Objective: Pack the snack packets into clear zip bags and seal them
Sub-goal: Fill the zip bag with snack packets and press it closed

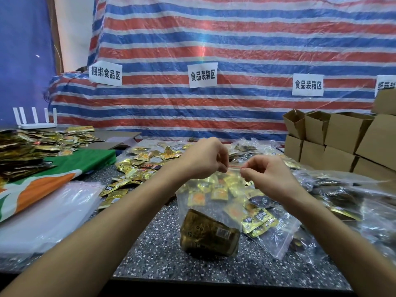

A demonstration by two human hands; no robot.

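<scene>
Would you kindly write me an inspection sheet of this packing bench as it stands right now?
Surface: dark speckled table.
Job's things: clear zip bag held upright by its red zip strip, dark gold packet at its bottom; loose snack packets behind; filled bags to the right; stack of empty bags to the left.
Clutter: green and orange cloth; heap of packets far left.
Hands: left hand and right hand each pinch the strip.
Cables: nothing seen.
Surroundings: striped tarpaulin with paper signs; cardboard boxes; white router.
</scene>
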